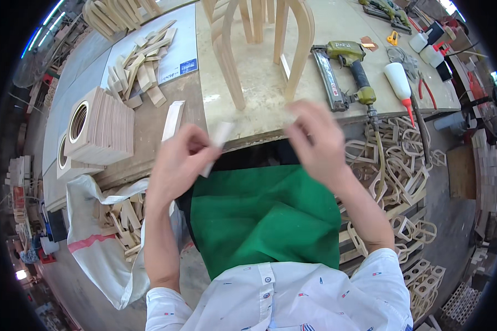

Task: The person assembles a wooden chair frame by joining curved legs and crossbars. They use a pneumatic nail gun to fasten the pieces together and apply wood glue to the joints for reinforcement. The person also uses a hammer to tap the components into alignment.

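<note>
My left hand (181, 160) is closed on a short pale wood strip (222, 135), held tilted in front of the bench edge. My right hand (316, 142) hovers at the bench's front edge, its fingers curled and smeared by motion; whether anything is between them cannot be made out. Just beyond both hands, a bent-wood frame (229, 69) with curved legs stands on the bench top (259, 118). Another pale strip (173, 118) lies on the bench beyond my left hand. To the right of the frame rests a green-and-black nail gun (348, 71) with a hose attached.
Wood pieces (143, 66) lie heaped on a white sheet, near stacked ply blocks with round holes (100, 126). A white glue bottle (397, 83) and red-handled pliers (427, 91) lie at right. Below stand a white sack (102, 265) of offcuts and many wooden loops (408, 182).
</note>
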### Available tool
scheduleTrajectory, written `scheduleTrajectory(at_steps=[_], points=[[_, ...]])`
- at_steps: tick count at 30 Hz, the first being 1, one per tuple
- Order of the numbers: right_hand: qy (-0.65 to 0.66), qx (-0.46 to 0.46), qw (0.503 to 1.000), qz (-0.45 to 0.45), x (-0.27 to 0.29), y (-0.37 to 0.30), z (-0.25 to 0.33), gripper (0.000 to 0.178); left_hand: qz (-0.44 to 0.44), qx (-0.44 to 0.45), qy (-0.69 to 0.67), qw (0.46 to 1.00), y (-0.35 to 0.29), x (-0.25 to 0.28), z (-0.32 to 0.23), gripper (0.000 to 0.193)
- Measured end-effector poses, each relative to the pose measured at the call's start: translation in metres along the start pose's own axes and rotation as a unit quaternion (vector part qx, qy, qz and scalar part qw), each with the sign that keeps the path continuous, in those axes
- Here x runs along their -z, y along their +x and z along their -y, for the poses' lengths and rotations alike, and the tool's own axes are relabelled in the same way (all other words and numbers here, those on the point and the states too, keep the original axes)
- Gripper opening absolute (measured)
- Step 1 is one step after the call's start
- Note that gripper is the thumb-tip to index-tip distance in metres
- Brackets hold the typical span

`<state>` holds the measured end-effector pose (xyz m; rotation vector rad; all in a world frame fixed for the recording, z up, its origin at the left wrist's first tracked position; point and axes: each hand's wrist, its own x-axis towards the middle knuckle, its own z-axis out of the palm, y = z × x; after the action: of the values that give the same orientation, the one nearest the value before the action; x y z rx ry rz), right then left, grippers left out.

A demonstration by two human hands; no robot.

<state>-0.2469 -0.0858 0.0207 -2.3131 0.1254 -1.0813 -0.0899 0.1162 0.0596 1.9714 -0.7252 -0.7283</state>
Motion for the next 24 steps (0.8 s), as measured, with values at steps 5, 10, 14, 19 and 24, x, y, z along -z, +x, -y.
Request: scheduleTrajectory(at_steps=[5,10,14,19,24], points=[[-0.02,0.081,0.988,0.127,-0.015,-0.008,0.017,0.03,0.171,0.016,-0.134,0.976,0.026,-0.029,-0.004,0.021],[-0.056,0.045,0.986,0.15,-0.008,0.008,-0.01,0.02,0.065,-0.053,-0.144,0.986,0.053,-0.024,0.006,0.035],[-0.094,-0.002,0.987,0.127,-0.008,0.02,-0.031,0.015,0.006,-0.146,0.016,0.989,0.091,-0.021,0.017,0.042],[-0.161,0.006,0.973,0.168,-0.009,0.026,-0.049,0.021,0.099,-0.108,-0.054,0.988,0.105,-0.029,0.022,0.031],[-0.188,-0.011,0.973,0.137,-0.008,0.018,-0.057,0.022,0.082,-0.128,-0.056,0.987,0.088,-0.06,0.019,0.026]])
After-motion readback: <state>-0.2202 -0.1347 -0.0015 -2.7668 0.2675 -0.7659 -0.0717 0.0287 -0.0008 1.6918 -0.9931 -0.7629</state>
